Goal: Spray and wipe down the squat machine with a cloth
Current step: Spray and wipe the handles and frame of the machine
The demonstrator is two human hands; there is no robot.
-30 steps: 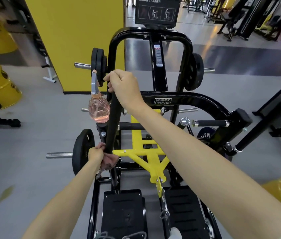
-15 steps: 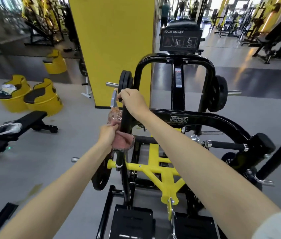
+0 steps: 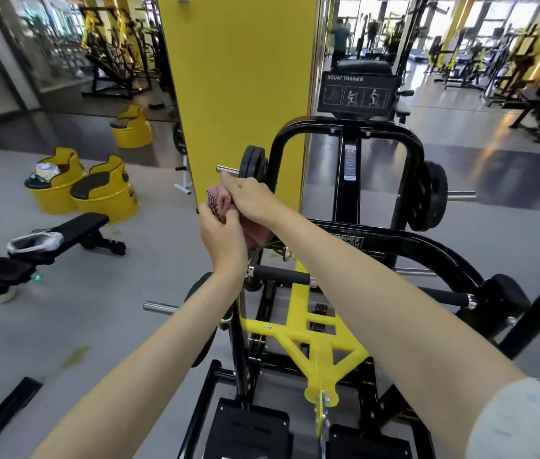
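From the head camera, I see my left grip (image 3: 225,233) curled round the pink cloth (image 3: 218,203). My right grip (image 3: 252,200) sits just above it, with its fingers curled over the same cloth. Both are up against the black squat machine (image 3: 344,126). A weight plate (image 3: 253,164) is just behind the right grip. Yellow tubs (image 3: 106,200) stand well off to the left.

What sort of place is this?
Almost surely a gym: a squat machine with a "Squat Trainer" sign, loaded with weight plates, and a bench beside it.
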